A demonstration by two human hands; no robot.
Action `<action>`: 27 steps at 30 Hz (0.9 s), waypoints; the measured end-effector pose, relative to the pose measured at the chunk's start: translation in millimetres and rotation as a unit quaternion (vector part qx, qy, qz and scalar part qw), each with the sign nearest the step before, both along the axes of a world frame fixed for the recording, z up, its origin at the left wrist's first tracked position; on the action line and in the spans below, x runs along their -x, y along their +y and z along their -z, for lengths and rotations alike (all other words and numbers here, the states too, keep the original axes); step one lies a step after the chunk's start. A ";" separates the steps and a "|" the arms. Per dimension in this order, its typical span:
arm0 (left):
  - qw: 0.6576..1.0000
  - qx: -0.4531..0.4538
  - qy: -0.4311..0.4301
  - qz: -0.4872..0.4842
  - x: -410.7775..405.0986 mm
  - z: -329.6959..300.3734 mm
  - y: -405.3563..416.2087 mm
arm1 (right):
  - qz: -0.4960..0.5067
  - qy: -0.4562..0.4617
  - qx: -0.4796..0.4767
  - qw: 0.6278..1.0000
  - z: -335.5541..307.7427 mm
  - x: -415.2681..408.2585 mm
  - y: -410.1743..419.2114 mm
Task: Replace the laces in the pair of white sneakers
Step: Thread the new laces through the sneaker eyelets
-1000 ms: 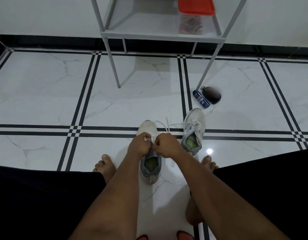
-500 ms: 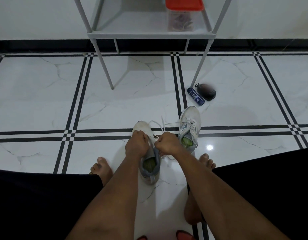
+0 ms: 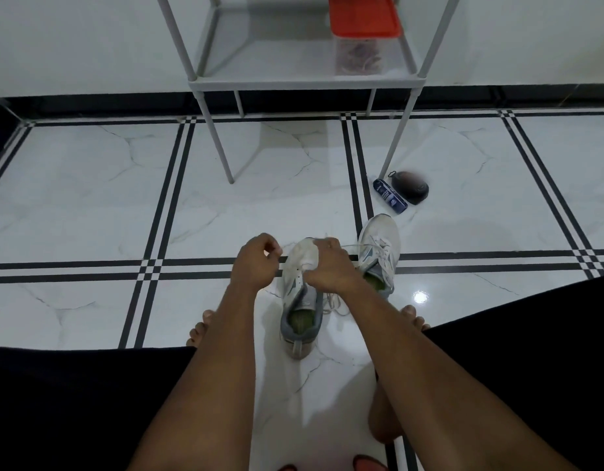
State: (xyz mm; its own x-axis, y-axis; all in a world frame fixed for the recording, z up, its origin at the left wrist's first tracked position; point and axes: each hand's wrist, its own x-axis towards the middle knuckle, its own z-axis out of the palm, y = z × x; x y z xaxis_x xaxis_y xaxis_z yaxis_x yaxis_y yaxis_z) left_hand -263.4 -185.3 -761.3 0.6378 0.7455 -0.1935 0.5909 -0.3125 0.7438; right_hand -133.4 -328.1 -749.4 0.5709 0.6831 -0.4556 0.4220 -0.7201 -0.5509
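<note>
Marble floor [image 3: 90, 198]. Near sneaker [image 3: 302, 300]: left hand [image 3: 256, 263], earlier on it, now drawn aside, fingers pinching lace; right hand [image 3: 328, 266] grips lace over tongue. Unlacing underway.

1. The blue tube [image 3: 390, 196], lying on the floor just beside the foot of the white rack [image 3: 302, 83], has white print on its side, but the letters are too small to read
2. Both white sneakers [image 3: 302, 294] show only a blue-grey side mark, with no readable brand or number
</note>
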 end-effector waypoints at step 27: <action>0.992 0.066 0.106 -0.008 -0.5 42.9 -45.2 | -0.035 -0.057 -0.077 0.995 48.7 6.5 -4.3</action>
State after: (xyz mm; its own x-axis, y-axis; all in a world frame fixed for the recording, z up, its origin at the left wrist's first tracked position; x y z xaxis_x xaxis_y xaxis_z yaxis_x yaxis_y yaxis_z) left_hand -262.9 -230.5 -804.2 0.5600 0.7147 -0.4190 0.7427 -0.2090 0.6362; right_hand -139.9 -332.4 -798.1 0.5609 0.7799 -0.2776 0.5345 -0.5973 -0.5979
